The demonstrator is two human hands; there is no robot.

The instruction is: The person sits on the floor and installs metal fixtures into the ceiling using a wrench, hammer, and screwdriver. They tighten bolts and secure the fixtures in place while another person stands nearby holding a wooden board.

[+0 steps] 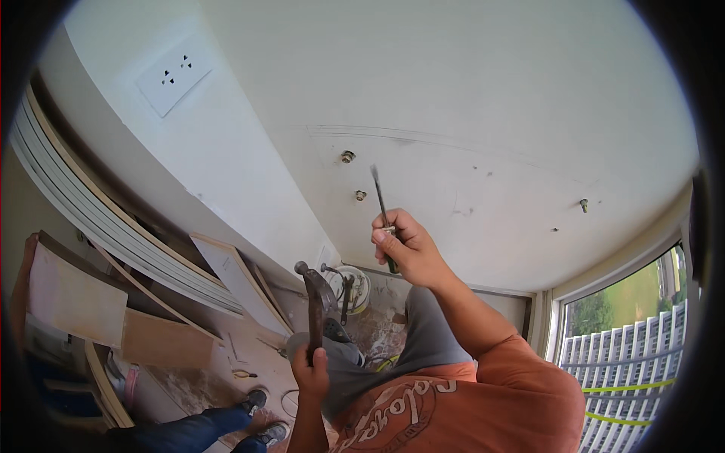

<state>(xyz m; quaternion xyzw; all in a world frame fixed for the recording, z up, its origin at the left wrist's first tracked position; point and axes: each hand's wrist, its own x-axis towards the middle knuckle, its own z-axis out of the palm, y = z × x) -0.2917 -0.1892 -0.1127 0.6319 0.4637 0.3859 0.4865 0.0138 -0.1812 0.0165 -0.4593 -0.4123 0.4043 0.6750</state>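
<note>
White wall [468,113] carries 3 protruding anchors; the right hand [404,249] grips a screwdriver [380,200] tight, tip just right of the lower left anchor [361,195]. The left hand [311,377] clasps a hammer [313,298] low and near. A skidding tip could gouge the plaster.

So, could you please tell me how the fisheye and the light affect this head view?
In the head view, straight edges such as the stacked boards bow toward the black rim; daylight from the window lights the wall evenly, with no harsh glare; the right hand with the screwdriver and the left hand with the hammer look sharp.
</note>
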